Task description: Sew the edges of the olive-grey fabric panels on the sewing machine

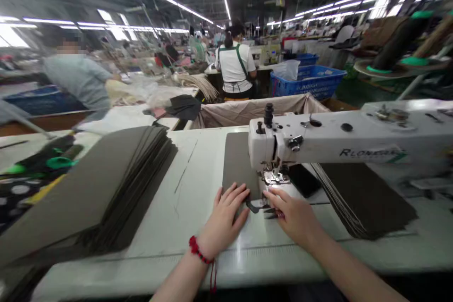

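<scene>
My left hand lies flat with fingers spread on the near end of a dark grey fabric panel that runs under the head of a white sewing machine. My right hand rests just right of the presser foot; its fingers close around small thread snips whose dark tips point left at the panel's near edge. A red bead bracelet circles my left wrist.
A tall stack of grey panels fans out at the left, a smaller stack lies at the right under the machine arm. A cloth-lined bin sits behind the table. Other workers stand ahead; blue crates beyond.
</scene>
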A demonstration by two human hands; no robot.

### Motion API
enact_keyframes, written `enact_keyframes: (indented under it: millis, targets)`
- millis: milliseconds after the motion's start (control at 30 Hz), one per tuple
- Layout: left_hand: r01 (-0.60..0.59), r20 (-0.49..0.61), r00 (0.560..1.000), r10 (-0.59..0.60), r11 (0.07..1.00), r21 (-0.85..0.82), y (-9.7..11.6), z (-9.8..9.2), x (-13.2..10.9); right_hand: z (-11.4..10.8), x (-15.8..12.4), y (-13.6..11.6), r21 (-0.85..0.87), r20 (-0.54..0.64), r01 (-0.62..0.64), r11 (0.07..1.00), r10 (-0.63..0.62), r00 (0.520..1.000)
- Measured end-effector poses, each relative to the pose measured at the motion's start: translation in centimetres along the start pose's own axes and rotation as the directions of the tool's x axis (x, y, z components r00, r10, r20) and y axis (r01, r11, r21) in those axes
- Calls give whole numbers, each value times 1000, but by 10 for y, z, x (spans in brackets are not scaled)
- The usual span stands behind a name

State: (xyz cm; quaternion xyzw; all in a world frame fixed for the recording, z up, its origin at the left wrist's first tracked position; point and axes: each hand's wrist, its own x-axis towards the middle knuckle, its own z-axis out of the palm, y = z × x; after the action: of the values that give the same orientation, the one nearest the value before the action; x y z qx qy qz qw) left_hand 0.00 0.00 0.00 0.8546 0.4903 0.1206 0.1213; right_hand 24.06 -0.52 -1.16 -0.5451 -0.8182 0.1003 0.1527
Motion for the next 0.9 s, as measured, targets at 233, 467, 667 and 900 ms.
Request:
enact_keyframes:
  millis: [233,467,667,900]
  targets:
    - [13,-24,1000,-13,999,31,1,2,6,0,-1,1,-2,1,7,1000,-7,1000]
    - [12,-34,999,-10,998,60,2,2,7,0,1,2,0,0,4,1000,-4,1000]
    - [14,-29,1000,-12,998,62,2,1,8,1,0,2,6,-3,-1,1000,1,1000]
    - [8,-30,1000,-6,998,67,1,3,7,1,1,2,7,-3,1,1000,-1,1000]
